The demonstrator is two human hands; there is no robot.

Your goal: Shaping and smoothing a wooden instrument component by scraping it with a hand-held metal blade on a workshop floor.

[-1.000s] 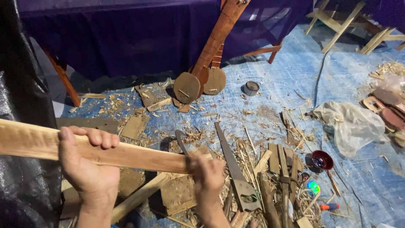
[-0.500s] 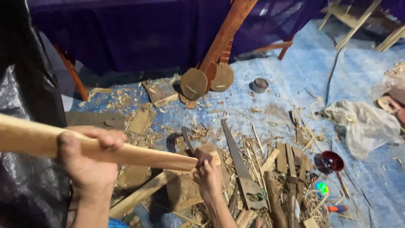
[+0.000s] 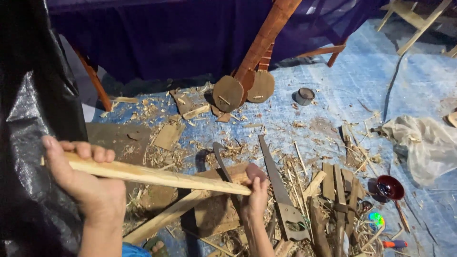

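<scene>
Left hand point(image 3: 88, 188): you grip the wooden stick point(image 3: 157, 175) tight; hold it steady.
Right hand point(image 3: 255, 196): at 3 o'clock, fingers wrap the tip; keep clear of the saw point(image 3: 281, 195).

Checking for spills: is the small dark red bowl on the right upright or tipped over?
Upright. The dark red bowl sits on the blue tarp with its open rim facing up, glossy inside visible.

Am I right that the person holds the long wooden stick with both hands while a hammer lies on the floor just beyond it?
Nearly. The head view shows the left hand and right hand on the wooden stick, but the tool on the floor beyond it is a handsaw, not a hammer.
</scene>
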